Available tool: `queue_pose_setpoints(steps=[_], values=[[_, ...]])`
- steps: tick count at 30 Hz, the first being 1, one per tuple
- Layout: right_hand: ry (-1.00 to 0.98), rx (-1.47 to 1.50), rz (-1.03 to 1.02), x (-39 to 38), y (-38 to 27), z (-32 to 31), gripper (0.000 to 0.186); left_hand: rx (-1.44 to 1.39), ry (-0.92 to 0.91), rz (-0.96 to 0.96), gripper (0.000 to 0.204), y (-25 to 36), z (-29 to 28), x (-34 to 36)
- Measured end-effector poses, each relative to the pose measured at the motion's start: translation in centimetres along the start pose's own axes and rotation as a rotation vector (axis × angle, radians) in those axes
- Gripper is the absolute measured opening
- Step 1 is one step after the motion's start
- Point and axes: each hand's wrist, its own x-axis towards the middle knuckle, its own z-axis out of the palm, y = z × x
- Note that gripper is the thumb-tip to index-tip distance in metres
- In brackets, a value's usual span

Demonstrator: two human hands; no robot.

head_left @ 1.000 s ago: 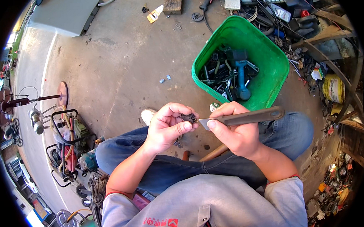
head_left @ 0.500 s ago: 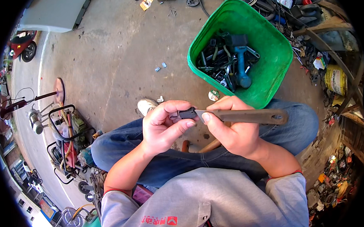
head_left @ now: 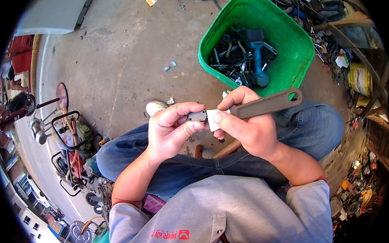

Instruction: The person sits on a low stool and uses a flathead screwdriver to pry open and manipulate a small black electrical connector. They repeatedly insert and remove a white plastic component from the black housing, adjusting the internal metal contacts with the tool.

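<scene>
Basically, L hand [head_left: 169, 131] pinches the small blk part [head_left: 197, 116] btwn thumb & fingers, in front of the shirt [head_left: 194, 206]. R hand [head_left: 251, 130] is clamped on the scraper [head_left: 259, 107], thumb on the blade [head_left: 211, 120], handle [head_left: 278, 101] out to the R. Hands are close but apart; blade edge sits right at the part's R end, can't tell if touching. Beyond, jeans [head_left: 124, 150] spread either side, shoe [head_left: 155, 107] nr L hand. Fwd-R: green bin [head_left: 299, 67] w/ blue drill [head_left: 257, 60] & misc. tools [head_left: 230, 61]. Far L: machine [head_left: 85, 134]; far R: yellow tub [head_left: 360, 80].
</scene>
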Motion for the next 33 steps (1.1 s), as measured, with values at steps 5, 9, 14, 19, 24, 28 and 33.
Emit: queue_pose_setpoints(steps=[5, 9, 14, 19, 24, 28, 33], values=[[-0.150, -0.144, -0.105, -0.4, -0.9, -0.9, 0.026, -0.206, 0.035, -0.124, 0.032, 0.1, -0.2, 0.3], [-0.202, -0.338, -0.281, -0.4, -1.8, -1.9, 0.030, -0.372, -0.058, -0.207, 0.030, -0.2, -1.1, 0.4], [-0.229, -0.647, -0.585, 0.5, -2.4, -3.0, 0.018, -0.495, -0.137, -0.324, 0.032, 0.0, -1.7, 0.2], [-0.326, -0.724, -0.642, 1.0, -2.5, -2.8, 0.021, -0.510, -0.207, -0.391, 0.034, 0.2, -2.0, 0.2], [-0.348, -0.673, -0.622, 0.9, -1.9, -2.6, 0.020, -0.501, -0.221, -0.454, 0.035, 0.3, -2.1, 0.0], [-0.389, -0.650, -0.631, 1.0, -1.9, -2.5, 0.018, -0.487, -0.264, -0.459, 0.037, 0.7, -2.0, 0.1], [-0.406, -0.634, -0.656, 0.8, -1.6, -2.5, 0.021, -0.503, -0.300, -0.478, 0.039, 0.7, -2.1, 0.2]])
